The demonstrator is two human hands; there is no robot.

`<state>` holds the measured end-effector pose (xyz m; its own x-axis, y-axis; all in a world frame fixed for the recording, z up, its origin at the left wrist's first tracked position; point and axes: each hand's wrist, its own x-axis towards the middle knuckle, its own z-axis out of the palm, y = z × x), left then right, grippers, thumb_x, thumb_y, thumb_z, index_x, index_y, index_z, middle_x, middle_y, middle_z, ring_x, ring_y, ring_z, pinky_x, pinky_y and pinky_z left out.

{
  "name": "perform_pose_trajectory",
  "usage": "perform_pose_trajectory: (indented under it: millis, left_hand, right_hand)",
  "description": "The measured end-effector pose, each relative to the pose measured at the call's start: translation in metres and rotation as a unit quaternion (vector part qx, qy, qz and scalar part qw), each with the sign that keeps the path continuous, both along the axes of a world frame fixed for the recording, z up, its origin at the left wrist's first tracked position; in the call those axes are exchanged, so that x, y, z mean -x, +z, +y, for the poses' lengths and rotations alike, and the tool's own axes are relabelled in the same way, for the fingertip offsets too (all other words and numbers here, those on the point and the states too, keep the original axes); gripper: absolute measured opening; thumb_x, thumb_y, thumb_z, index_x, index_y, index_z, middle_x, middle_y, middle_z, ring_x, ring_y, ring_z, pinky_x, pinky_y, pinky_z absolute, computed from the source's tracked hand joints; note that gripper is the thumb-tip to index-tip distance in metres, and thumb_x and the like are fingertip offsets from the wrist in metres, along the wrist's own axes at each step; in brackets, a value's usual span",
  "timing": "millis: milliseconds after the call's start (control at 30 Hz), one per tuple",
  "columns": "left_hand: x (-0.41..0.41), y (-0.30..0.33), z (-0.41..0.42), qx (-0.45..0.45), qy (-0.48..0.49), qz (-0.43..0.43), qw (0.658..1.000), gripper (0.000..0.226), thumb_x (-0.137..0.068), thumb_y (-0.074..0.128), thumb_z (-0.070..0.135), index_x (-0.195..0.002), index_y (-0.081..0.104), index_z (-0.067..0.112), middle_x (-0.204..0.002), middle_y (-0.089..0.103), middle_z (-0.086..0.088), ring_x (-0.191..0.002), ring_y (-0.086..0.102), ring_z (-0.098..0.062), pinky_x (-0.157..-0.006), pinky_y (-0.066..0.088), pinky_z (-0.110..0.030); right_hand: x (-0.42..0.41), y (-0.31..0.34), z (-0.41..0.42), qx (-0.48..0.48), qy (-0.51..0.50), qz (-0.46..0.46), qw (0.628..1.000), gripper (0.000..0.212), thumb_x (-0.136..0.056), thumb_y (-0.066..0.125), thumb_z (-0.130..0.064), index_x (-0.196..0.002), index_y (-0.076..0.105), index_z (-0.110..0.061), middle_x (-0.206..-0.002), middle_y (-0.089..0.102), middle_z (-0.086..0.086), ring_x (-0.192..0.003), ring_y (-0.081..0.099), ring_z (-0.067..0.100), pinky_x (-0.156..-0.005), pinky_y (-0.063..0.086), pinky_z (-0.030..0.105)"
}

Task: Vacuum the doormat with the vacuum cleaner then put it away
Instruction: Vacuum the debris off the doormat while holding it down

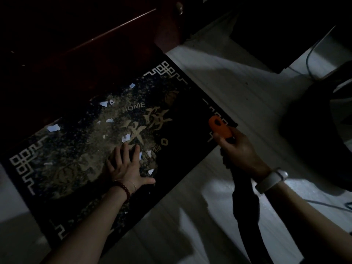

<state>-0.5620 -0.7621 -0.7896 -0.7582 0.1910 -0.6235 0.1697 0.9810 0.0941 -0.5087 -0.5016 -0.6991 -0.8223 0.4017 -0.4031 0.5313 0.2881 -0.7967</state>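
A dark doormat [182, 119] with a pale key-pattern border and "HOME" lettering lies slantwise on the floor. Dusty grit and several white paper scraps [53, 128] cover its middle and left part. My left hand [125, 166] lies flat on the mat, fingers spread, holding nothing. My right hand [238, 149] grips a handheld vacuum cleaner [221, 127]. Its orange front end rests over the mat's right edge, and its dark body runs back under my wrist toward me. The scene is dim.
Dark red wooden furniture [95, 40] stands right behind the mat. A black object [282, 35] sits at the upper right, with a thin cable [309, 60] beside it. A large dark round shape [320, 130] fills the right. The pale floor [238, 82] lies between.
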Motion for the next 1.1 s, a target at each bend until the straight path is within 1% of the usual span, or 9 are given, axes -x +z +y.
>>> perform_pose_trajectory:
  millis: [167, 267, 433, 567, 667, 867, 967, 1033, 1100]
  left_hand:
    - [-0.001, -0.001, 0.000, -0.003, 0.002, 0.005, 1.000, 0.121, -0.065, 0.065, 0.069, -0.147, -0.012, 0.027, -0.153, -0.025, -0.007, -0.141, -0.021, -0.033, -0.113, 0.002, -0.059]
    - [-0.001, -0.003, -0.001, -0.006, 0.001, 0.001, 1.000, 0.119, -0.065, 0.065, 0.068, -0.147, -0.011, 0.027, -0.153, -0.025, -0.007, -0.141, -0.022, -0.033, -0.113, 0.002, -0.059]
    - [0.000, -0.004, -0.002, -0.016, 0.003, 0.003, 1.000, 0.120, -0.065, 0.065, 0.069, -0.147, -0.011, 0.027, -0.153, -0.025, -0.006, -0.141, -0.021, -0.033, -0.112, 0.003, -0.060]
    - [-0.002, -0.004, -0.002, -0.016, 0.004, 0.010, 1.000, 0.120, -0.065, 0.066, 0.068, -0.148, -0.010, 0.026, -0.154, -0.024, -0.007, -0.141, -0.020, -0.035, -0.113, 0.003, -0.060]
    - [-0.002, -0.003, -0.002, -0.018, 0.004, 0.006, 1.000, 0.120, -0.065, 0.066, 0.068, -0.148, -0.010, 0.026, -0.154, -0.024, -0.007, -0.141, -0.020, -0.035, -0.112, 0.002, -0.060]
    - [-0.001, -0.002, -0.002, -0.012, 0.005, 0.010, 1.000, 0.120, -0.065, 0.066, 0.068, -0.148, -0.010, 0.026, -0.154, -0.024, -0.006, -0.141, -0.019, -0.034, -0.113, 0.004, -0.060]
    - [-0.001, -0.003, -0.002, -0.010, 0.001, 0.013, 1.000, 0.120, -0.064, 0.065, 0.069, -0.148, -0.010, 0.026, -0.154, -0.023, -0.007, -0.141, -0.019, -0.035, -0.113, 0.004, -0.060]
    - [-0.001, -0.003, -0.002, -0.013, 0.000, 0.011, 1.000, 0.120, -0.065, 0.065, 0.069, -0.148, -0.010, 0.025, -0.154, -0.023, -0.007, -0.141, -0.019, -0.035, -0.113, 0.004, -0.060]
    - [-0.001, -0.003, -0.002, -0.015, 0.001, 0.011, 1.000, 0.120, -0.065, 0.065, 0.069, -0.148, -0.010, 0.025, -0.154, -0.023, -0.007, -0.141, -0.019, -0.035, -0.113, 0.004, -0.060]
  right_hand:
    - [0.030, -0.008, 0.014, -0.040, -0.003, -0.002, 0.999, 0.021, -0.090, 0.055, -0.034, -0.104, 0.047, -0.020, -0.063, 0.056, 0.001, -0.031, 0.050, 0.005, -0.032, 0.040, 0.020]
    - [0.029, -0.019, -0.001, -0.072, 0.044, -0.005, 0.996, 0.022, -0.089, 0.055, -0.037, -0.104, 0.050, -0.022, -0.070, 0.057, -0.002, -0.038, 0.052, -0.003, -0.035, 0.038, 0.011]
    - [-0.009, -0.008, -0.033, 0.019, 0.104, -0.032, 0.994, 0.023, -0.089, 0.055, -0.035, -0.109, 0.047, -0.027, -0.059, 0.051, 0.003, -0.034, 0.049, 0.012, -0.035, 0.041, 0.024]
    - [-0.001, 0.006, -0.003, -0.019, 0.030, 0.004, 0.999, 0.017, -0.088, 0.056, -0.039, -0.102, 0.050, -0.030, -0.058, 0.052, 0.003, -0.034, 0.048, 0.009, -0.035, 0.040, 0.023]
    - [0.007, 0.004, 0.009, -0.035, -0.004, -0.003, 0.999, 0.025, -0.089, 0.055, -0.039, -0.106, 0.052, -0.021, -0.059, 0.052, 0.004, -0.035, 0.049, 0.014, -0.036, 0.043, 0.025]
    - [-0.035, 0.005, -0.031, -0.007, 0.136, -0.069, 0.988, 0.034, -0.089, 0.055, -0.036, -0.121, 0.044, -0.029, -0.065, 0.051, -0.005, -0.040, 0.053, 0.014, -0.037, 0.042, 0.023]
    - [-0.027, 0.006, -0.009, -0.040, 0.050, -0.061, 0.996, 0.033, -0.088, 0.057, -0.038, -0.119, 0.049, -0.028, -0.063, 0.053, -0.003, -0.038, 0.050, 0.013, -0.034, 0.039, 0.021]
    - [-0.010, 0.007, 0.015, -0.057, -0.025, -0.050, 0.997, 0.033, -0.089, 0.056, -0.036, -0.116, 0.051, -0.018, -0.061, 0.053, 0.003, -0.038, 0.049, 0.015, -0.034, 0.040, 0.022]
    - [0.000, 0.004, 0.021, -0.059, -0.039, -0.030, 0.997, 0.033, -0.090, 0.055, -0.034, -0.115, 0.051, -0.013, -0.058, 0.052, 0.005, -0.035, 0.049, 0.013, -0.034, 0.041, 0.023]
